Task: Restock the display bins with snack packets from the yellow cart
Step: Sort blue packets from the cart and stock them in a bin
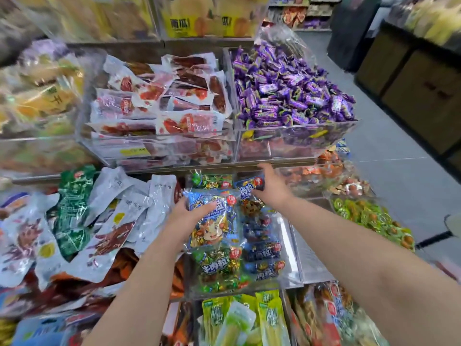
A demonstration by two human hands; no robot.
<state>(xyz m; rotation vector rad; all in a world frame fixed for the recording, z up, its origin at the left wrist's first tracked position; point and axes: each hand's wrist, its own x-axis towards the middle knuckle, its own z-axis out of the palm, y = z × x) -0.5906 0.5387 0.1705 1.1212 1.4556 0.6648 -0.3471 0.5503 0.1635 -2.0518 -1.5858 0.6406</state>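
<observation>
Blue snack packet seems light, soft and slippery, so the left hand grips its far edge; the right hand clasps a second packet.

This is a snack shop. Clear acrylic display bins stand in tiers, heaped with purple-wrapped candies at upper right and red-and-white meat snack packets at centre. A yellow label sits on 1 bin front, and more stocked shelves line the grey-floored aisle at top right.
</observation>
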